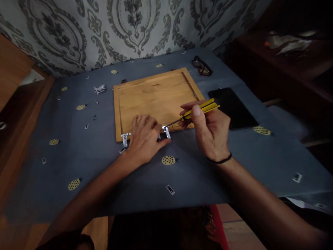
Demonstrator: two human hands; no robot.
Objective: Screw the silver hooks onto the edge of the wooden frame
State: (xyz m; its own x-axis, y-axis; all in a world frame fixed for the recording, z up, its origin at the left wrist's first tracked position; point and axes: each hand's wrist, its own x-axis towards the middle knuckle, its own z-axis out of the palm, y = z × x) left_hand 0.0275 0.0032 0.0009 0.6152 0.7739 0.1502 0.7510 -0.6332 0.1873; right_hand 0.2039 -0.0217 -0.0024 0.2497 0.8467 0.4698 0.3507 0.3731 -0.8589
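Observation:
A wooden panel [156,93] with a raised frame lies flat on the table. Silver metal hinge parts [125,137] show at its near edge, on both sides of my left hand [144,140]. That hand is closed over the metal hinge and the panel's edge, its thumb low on the near side; the middle of the metal is hidden beneath it. My right hand [212,130] grips a screwdriver [205,107] by its yellow handle. The thin shaft slants down to the left, its tip at the bright metal just right of my left fingers.
A loose silver hinge [100,89] lies left of the panel, with several small screws [95,118] nearer. Eyeglasses [202,66] rest at the back right. A black tablet [234,106] lies beyond my right hand. The blue pineapple-print tablecloth [145,184] covers the table.

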